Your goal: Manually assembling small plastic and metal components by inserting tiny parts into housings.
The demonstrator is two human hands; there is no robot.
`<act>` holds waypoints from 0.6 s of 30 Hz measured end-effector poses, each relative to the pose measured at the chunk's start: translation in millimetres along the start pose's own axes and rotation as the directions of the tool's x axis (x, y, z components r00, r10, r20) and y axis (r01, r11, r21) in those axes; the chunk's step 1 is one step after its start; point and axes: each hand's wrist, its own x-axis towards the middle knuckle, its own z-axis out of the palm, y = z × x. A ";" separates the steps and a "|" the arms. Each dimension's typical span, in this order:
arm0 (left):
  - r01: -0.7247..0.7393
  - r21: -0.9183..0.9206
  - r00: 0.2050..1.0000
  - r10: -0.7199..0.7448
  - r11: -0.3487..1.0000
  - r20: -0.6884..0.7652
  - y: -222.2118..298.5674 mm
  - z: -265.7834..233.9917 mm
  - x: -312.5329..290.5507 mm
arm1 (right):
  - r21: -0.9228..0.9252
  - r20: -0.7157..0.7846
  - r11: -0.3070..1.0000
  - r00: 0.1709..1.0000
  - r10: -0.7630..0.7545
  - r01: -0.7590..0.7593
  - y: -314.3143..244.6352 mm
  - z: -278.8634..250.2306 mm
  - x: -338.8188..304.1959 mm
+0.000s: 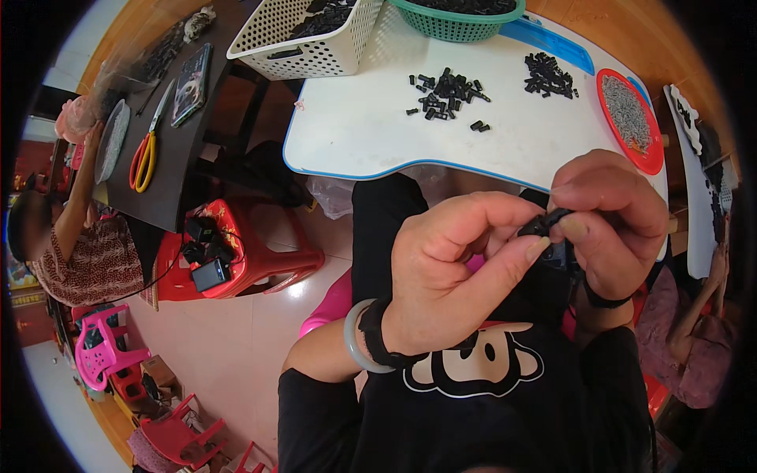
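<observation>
Above my lap, both hands meet at a small black plastic part (539, 227). My left hand (453, 272) pinches it between thumb and fingers. From the other side my right hand (615, 225) closes thumb and fingertips on its end; the fingers cover much of it. On the white table (355, 130) beyond my hands lies a loose pile of small black parts (447, 94), with a couple lying apart at its near side. Farther right is a second, denser heap of black parts (548, 76). A red tray (650, 162) near the right edge holds many small silvery pieces (627, 114).
A white perforated basket (335, 63) and a green basket (457, 25) with black parts stand at the far edge. On the dark table (150, 206) at left lie yellow-and-orange scissors (145, 158). A red stool (256, 268) carries black devices. People sit left and right.
</observation>
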 end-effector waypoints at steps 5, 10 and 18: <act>0.070 0.056 0.992 -0.075 0.996 0.105 7.8 -7.2 -2.4 | 0.028 -0.013 0.999 1.000 0.018 -0.017 -0.4 0.5 -1.8; 0.023 0.139 0.994 -0.038 0.990 0.107 6.0 -9.2 -4.7 | 0.044 0.003 0.998 0.999 0.054 -0.054 -4.9 1.1 -1.9; -0.061 0.237 0.992 0.032 0.970 0.125 4.1 -8.4 0.0 | 0.351 -0.057 0.927 0.985 0.165 -0.135 5.4 10.6 -6.3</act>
